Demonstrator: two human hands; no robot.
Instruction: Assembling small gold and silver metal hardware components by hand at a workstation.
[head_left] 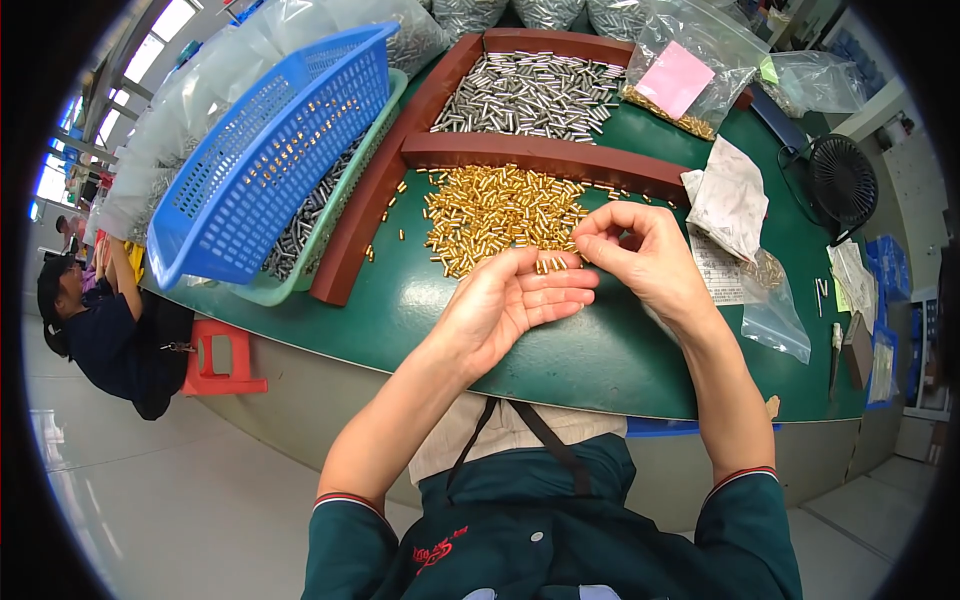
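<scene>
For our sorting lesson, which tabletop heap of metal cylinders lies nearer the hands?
The golden metal heap; the silver metal heap lies farther off, beyond the reddish-brown crossbar.

Green tabletop (385, 315), gold pieces (490, 210), silver rods (525, 95)

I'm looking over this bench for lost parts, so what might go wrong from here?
The small gold pieces lying loose across the open left grip could roll off and mix back into the gold pile.
Stray gold pieces beside the brown bar might be overlooked.
The blue basket sits tilted over the green basket, so a bump could make it slide.
</scene>
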